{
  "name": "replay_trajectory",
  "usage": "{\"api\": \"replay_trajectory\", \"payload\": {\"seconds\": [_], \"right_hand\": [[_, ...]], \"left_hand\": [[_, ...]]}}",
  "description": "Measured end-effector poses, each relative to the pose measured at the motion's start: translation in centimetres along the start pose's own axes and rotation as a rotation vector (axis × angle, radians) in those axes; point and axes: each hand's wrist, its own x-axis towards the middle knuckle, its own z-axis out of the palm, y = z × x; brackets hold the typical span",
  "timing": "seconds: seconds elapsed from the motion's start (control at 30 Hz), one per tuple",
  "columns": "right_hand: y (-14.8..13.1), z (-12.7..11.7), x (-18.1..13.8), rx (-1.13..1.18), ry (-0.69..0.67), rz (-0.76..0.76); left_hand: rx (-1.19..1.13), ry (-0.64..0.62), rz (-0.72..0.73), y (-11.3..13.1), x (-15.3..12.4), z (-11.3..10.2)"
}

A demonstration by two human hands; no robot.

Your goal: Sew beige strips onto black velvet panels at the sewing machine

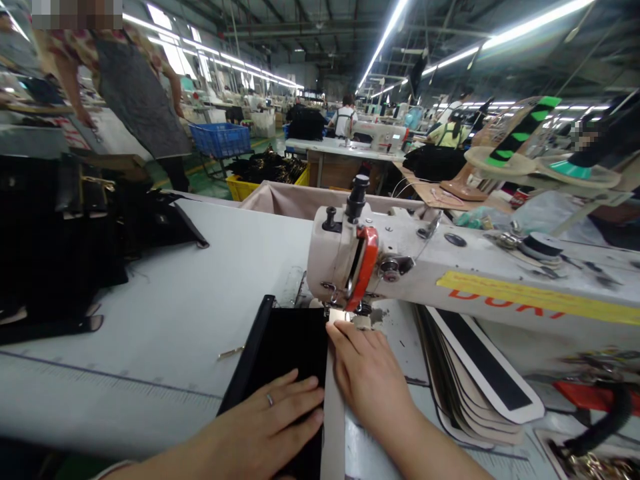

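A black fabric panel point(290, 340) lies on the sewing machine's bed, with a pale strip point(334, 413) along its right edge. My left hand point(270, 420), wearing a ring, rests flat on the panel with its fingers apart. Close to the needle area, my right hand point(370, 367) has its fingers bent and pressed together on the strip; its thumb is mostly hidden. The strip's far end runs under the head of the sewing machine point(340, 257), which has an orange guard point(364, 267). The needle itself is not clearly visible.
Black pieces with metal fittings point(55, 247) are heaped at the left. Pale-edged panels point(475, 373) are stacked under the machine arm. A small metal piece point(231, 353) lies left of the panel. Thread cones point(520, 137) stand behind. A person in a grey apron point(135, 93) stands at the back left.
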Motion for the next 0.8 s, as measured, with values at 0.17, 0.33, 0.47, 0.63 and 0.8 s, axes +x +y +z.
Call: {"api": "replay_trajectory", "payload": {"seconds": [0.17, 0.33, 0.47, 0.63, 0.8], "right_hand": [[0.0, -0.2, 0.0, 0.017, -0.014, 0.005], [0.0, -0.1, -0.1, 0.007, -0.009, 0.000], [0.1, 0.0, -0.1, -0.008, 0.001, -0.007], [0.1, -0.1, -0.1, 0.001, 0.007, -0.022], [0.2, -0.1, -0.1, 0.021, 0.008, -0.022]], "left_hand": [[-0.031, 0.005, -0.020, 0.1, 0.0, -0.4], [-0.025, -0.037, -0.008, -0.4, 0.6, 0.1], [-0.052, 0.015, 0.011, -1.0, 0.5, 1.3], [-0.181, 0.138, 0.001, -2.2, 0.3, 3.2], [-0.157, 0.170, 0.005, -3.5, 1.0, 3.3]]}}
